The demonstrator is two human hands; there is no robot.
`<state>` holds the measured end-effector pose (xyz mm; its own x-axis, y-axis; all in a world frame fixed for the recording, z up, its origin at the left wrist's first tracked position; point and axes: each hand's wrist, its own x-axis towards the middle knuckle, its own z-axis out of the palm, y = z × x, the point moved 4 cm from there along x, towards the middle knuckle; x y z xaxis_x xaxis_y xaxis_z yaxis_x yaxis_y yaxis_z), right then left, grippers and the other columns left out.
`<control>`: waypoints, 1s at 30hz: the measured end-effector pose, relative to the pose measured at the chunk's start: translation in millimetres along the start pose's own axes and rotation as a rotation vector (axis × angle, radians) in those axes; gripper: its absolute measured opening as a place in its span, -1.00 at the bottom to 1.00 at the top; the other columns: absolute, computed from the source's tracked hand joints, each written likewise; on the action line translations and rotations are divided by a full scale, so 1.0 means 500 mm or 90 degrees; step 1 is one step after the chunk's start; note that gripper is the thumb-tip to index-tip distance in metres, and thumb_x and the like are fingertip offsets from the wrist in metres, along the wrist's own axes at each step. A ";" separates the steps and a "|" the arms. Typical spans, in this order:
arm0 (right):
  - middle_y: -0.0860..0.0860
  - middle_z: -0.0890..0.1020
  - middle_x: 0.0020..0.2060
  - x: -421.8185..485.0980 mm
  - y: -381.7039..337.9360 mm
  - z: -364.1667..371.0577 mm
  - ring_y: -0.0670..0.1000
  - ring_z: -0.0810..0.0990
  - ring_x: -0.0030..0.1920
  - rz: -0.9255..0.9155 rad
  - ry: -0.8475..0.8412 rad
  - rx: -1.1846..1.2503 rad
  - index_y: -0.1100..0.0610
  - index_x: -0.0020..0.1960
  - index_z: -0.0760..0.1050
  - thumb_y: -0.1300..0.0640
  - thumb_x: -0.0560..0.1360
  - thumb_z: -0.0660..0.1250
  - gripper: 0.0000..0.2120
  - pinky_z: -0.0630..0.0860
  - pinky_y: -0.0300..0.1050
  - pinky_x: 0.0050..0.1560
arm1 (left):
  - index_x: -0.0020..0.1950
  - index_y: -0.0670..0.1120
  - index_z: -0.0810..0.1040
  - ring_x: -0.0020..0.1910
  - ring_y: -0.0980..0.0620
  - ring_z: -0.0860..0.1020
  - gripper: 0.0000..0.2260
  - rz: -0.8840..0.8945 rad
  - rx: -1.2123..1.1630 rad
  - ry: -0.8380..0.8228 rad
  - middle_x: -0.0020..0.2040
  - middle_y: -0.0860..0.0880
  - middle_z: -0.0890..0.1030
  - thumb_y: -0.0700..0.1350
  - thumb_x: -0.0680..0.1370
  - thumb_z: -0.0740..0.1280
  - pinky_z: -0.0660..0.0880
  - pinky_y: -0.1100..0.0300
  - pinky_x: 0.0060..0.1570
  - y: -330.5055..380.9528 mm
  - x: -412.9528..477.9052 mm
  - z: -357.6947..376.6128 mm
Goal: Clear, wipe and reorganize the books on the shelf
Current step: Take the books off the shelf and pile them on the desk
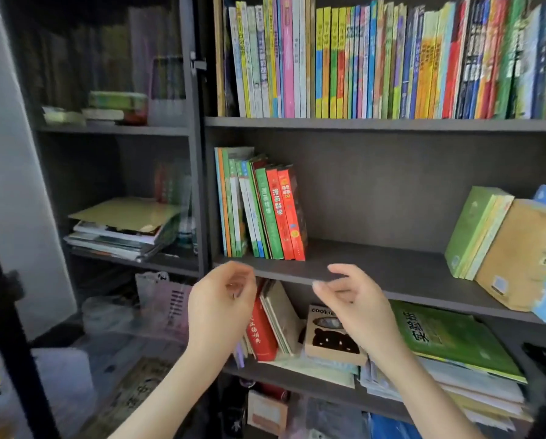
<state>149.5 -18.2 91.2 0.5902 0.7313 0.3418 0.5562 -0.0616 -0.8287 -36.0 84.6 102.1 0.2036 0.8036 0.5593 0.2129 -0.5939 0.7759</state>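
**Finding.** Both hands are raised at the near edge of the middle shelf [376, 264]. The left hand [222, 301] and right hand [355, 304] each have loosely curled fingers and hold nothing; neither touches a book.

**Task items.** 1 group of upright books [262, 210] stands at the left end of this shelf, its right-hand volumes leaning left. A second leaning stack [499, 245] sits at the right end, well apart, with bare board between the 2 groups. No cloth is in view.

**Assessment.** The step in hand appears to be clearing or regrouping this shelf. The next move likely calls for reaching to the left group and bracing both outer covers, as the leaning volumes could topple.
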 end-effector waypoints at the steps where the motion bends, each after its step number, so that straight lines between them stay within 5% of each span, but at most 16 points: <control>1: -0.20 0.63 -0.10 0.026 0.008 0.012 -0.25 0.59 -0.10 -0.010 0.008 -0.025 -0.15 0.23 0.42 -0.20 0.42 0.37 -0.58 0.51 -0.15 0.00 | -0.05 0.00 0.61 -0.12 0.21 0.60 -0.89 -0.010 0.000 0.010 -0.14 0.14 0.65 -0.20 0.52 0.36 0.55 0.19 0.01 -0.010 0.021 0.016; 5: -0.15 0.54 0.11 0.134 0.028 0.060 -0.11 0.56 0.05 -0.049 0.054 -0.110 -0.06 0.40 0.29 -0.23 0.42 0.35 -0.37 0.40 -0.19 -0.04 | 0.17 -0.07 0.56 0.04 0.10 0.57 -0.80 -0.030 0.013 0.025 0.06 0.05 0.63 -0.13 0.55 0.34 0.52 0.13 0.11 -0.057 0.120 0.094; 9: -0.08 0.47 0.26 0.268 0.042 0.130 -0.05 0.52 0.18 -0.060 0.135 -0.188 0.01 0.48 0.15 -0.26 0.43 0.34 -0.25 0.39 -0.19 -0.04 | 0.18 -0.08 0.54 0.04 0.07 0.57 -0.81 -0.035 -0.064 0.111 0.03 0.06 0.60 -0.14 0.57 0.32 0.49 0.18 0.05 -0.107 0.211 0.155; 16: 0.07 0.47 0.24 0.498 0.062 0.253 0.06 0.55 0.12 -0.106 0.228 -0.254 0.05 0.50 0.05 -0.37 0.31 0.38 -0.03 0.52 -0.07 -0.07 | 0.44 -0.06 0.35 0.33 0.06 0.44 -0.56 -0.074 -0.044 0.103 0.36 0.04 0.47 -0.06 0.57 0.30 0.43 0.08 0.30 -0.185 0.360 0.264; 20: 0.08 0.41 0.32 0.571 0.076 0.288 0.08 0.51 0.21 -0.116 0.221 -0.240 0.01 0.51 -0.05 -0.45 0.21 0.36 0.09 0.56 0.02 0.05 | 0.50 -0.08 0.25 0.25 0.22 0.38 -0.50 -0.072 -0.037 0.080 0.28 0.17 0.40 -0.06 0.59 0.27 0.32 0.52 0.10 -0.211 0.409 0.297; 23: 0.09 0.40 0.33 0.583 0.087 0.287 0.09 0.50 0.22 -0.146 0.222 -0.252 0.00 0.50 -0.07 -0.52 0.18 0.23 0.09 0.57 0.02 0.03 | 0.52 -0.08 0.20 0.35 0.08 0.41 -0.47 -0.087 -0.022 0.062 0.40 0.05 0.41 -0.05 0.59 0.28 0.39 0.24 0.21 -0.233 0.434 0.318; 26: 0.10 0.43 0.28 0.590 0.091 0.275 0.09 0.52 0.17 -0.165 0.220 -0.265 0.01 0.48 -0.05 -0.57 0.17 0.14 0.08 0.58 -0.01 -0.05 | 0.45 -0.05 0.30 0.18 0.09 0.53 -0.54 -0.090 -0.016 0.084 0.25 0.08 0.54 -0.05 0.57 0.30 0.50 0.24 0.06 -0.241 0.448 0.329; 30: 0.06 0.47 0.21 0.600 0.092 0.250 0.06 0.55 0.11 -0.187 0.199 -0.272 0.00 0.44 -0.02 -0.50 0.19 0.30 0.04 0.55 -0.05 -0.09 | 0.41 -0.06 0.33 0.04 0.13 0.59 -0.53 -0.107 -0.030 0.096 0.13 0.08 0.60 0.04 0.55 0.33 0.56 0.17 0.01 -0.244 0.470 0.339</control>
<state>278.9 283.4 100.2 0.4847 0.5287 0.6968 0.8693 -0.2026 -0.4509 148.0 339.1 89.4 0.0236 0.8899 0.4556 0.1863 -0.4516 0.8725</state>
